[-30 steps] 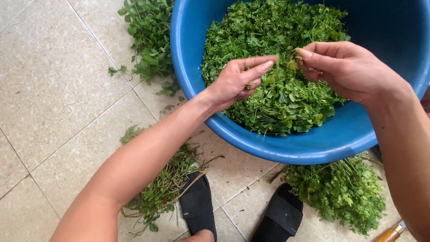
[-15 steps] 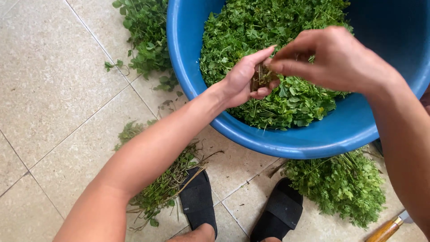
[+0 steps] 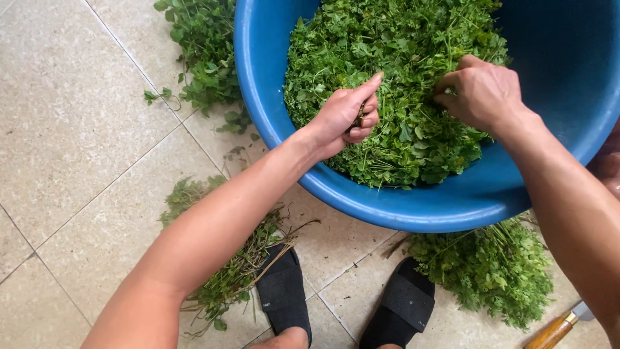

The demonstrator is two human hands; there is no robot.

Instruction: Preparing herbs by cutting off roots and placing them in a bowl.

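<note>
Over the blue basin [image 3: 361, 203], the left hand [image 3: 345, 116] has its fingers curled around a few stems; the right hand [image 3: 481, 94] digs closed fingers into the leafy greens [image 3: 400, 58].

Your basin [image 3: 413, 213] sits on the tiled floor [image 3: 77, 129] at your twelve to one o'clock, with the heap of leafy greens [image 3: 400, 71] inside it. Your left hand [image 3: 345, 116] rests in that heap toward eleven o'clock, your right hand [image 3: 481, 94] in it toward one o'clock, the two apart. Outside the basin, a loose pile of herbs [image 3: 200, 52] lies on the floor at ten o'clock. A bunch of stems [image 3: 226, 258] lies at seven o'clock under your left forearm, beside your left sandal [image 3: 284, 291]. Your right sandal [image 3: 400, 310] is at six o'clock. Another bunch [image 3: 491, 271] lies at five o'clock just below the basin, a knife [image 3: 558, 326] beyond it.
</note>
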